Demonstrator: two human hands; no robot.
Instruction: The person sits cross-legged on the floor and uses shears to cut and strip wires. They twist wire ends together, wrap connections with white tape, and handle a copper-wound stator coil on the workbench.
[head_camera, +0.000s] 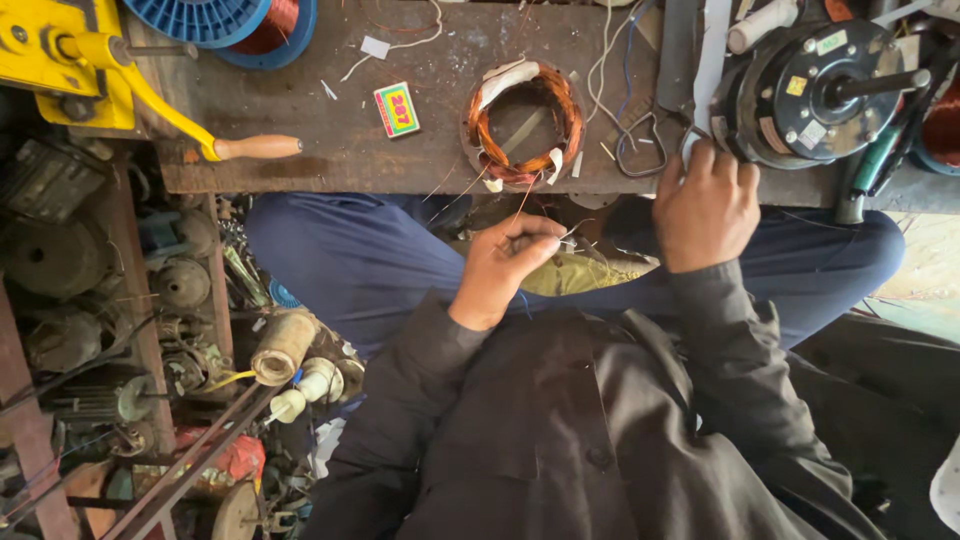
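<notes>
A ring-shaped copper coil (524, 122) with white paper strips lies on the wooden workbench (330, 140). A thin copper wire (522, 202) runs from it down to my left hand (503, 266), which pinches the wire above my lap. My right hand (706, 205) rests at the bench edge, fingers curled against the base of a black electric motor (812, 92) with a protruding shaft. Beside that hand lies a pair of scissors (655, 140).
A yellow winding machine with a wooden crank handle (258, 147) stands at the left. A blue spool of copper wire (240, 22) sits at the back. A small red and green box (397, 109) lies mid-bench. Old motor parts (120, 300) crowd the floor at left.
</notes>
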